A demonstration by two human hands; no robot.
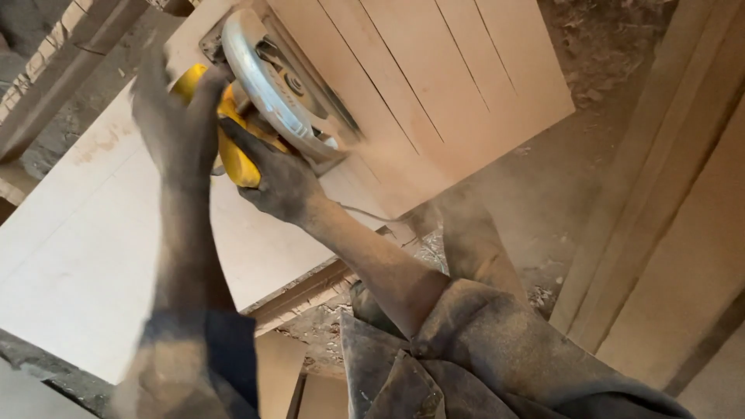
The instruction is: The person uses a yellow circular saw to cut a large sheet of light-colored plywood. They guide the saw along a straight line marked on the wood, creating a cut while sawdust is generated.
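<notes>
Dusty left hand (174,116) and right hand (283,182), fingers seemingly wrapped around yellow circular saw (268,93) on pale board (93,233).

The saw (256,101) is bright yellow with a shiny silver guard. The big board (93,233) under it is pale tan — with thin dark lines cut across it. Both hands, the left hand (174,116) and the right hand (283,182), are grey-brown with dust. The sleeves (481,349) are dusty grey-blue — the floor (543,194) is brown.

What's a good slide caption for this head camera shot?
Both dusty hands, left hand and right hand, grip a yellow circular saw on a pale board, sawdust flying.
</notes>
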